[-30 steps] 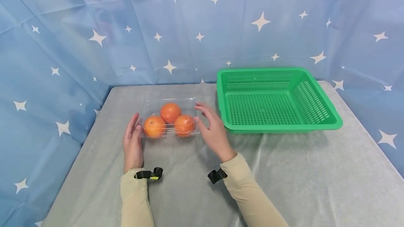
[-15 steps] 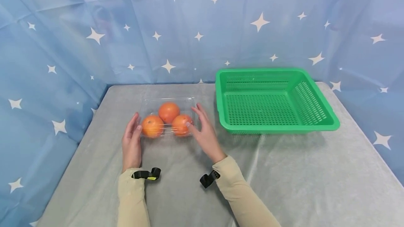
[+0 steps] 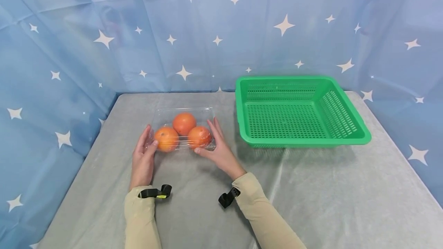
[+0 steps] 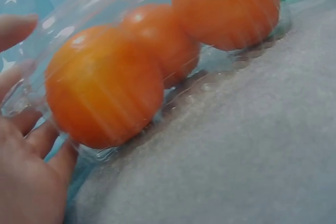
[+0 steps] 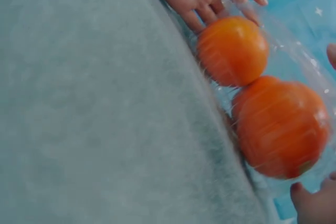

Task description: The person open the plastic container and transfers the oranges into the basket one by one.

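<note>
A clear plastic box with three oranges inside rests on the grey cloth. My left hand is at the box's left end, its fingers extended along that side and the thumb near the front corner. In the left wrist view, the fingers of the left hand show beside and partly behind the clear plastic. My right hand spreads around the front right corner, fingers along the right side, thumb in front. The right wrist view shows the right thumb close to an orange; contact there is unclear.
A green perforated plastic basket stands on the right of the table, with nothing inside it. Behind and to the left hangs a blue curtain with white stars. Grey cloth covers the table.
My right thumb has come down from over the right orange to the box's front, and that hand has moved left. The left thumb has come in over the front left corner.
</note>
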Demonstrator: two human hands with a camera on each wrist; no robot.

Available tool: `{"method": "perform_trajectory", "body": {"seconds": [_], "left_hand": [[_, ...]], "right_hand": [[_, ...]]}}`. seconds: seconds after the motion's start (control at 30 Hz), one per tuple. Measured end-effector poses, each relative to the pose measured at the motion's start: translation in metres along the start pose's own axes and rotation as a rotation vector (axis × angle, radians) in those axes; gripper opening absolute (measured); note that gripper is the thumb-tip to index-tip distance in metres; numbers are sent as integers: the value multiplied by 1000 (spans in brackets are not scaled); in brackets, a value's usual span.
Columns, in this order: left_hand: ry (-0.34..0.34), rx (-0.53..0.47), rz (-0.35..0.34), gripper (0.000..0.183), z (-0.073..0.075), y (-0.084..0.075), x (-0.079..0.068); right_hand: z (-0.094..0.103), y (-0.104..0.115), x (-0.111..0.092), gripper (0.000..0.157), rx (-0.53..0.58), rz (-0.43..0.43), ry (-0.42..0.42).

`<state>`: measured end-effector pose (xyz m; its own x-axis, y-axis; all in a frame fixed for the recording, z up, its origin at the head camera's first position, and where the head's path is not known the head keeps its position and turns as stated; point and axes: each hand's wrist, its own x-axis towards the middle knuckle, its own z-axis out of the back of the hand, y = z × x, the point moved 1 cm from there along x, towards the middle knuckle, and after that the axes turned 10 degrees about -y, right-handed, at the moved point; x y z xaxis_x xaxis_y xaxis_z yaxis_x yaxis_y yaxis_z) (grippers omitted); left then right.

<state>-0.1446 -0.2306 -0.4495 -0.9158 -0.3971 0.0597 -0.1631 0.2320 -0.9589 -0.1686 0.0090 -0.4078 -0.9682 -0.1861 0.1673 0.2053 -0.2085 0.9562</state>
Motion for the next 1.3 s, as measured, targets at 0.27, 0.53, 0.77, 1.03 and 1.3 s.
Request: {"method": "perform_trajectory", "body": {"seconds": [0.27, 0.53, 0.77, 1.03, 1.3], "left_hand": [[59, 159, 55, 72, 5, 0, 1], [117, 243, 44, 82, 6, 1, 5], [183, 289, 69, 85, 11, 1, 1], [192, 273, 58, 86, 10, 2, 2], [192, 257, 62, 86, 9, -5, -3]], "right_hand": [[-6, -32, 7, 85, -38, 43, 2], [-3, -33, 10, 82, -35, 61, 5], [2, -6, -2, 78, -13, 36, 38], [-4, -32, 6, 80, -47, 60, 16], [-8, -43, 7, 79, -48, 53, 27]]}}
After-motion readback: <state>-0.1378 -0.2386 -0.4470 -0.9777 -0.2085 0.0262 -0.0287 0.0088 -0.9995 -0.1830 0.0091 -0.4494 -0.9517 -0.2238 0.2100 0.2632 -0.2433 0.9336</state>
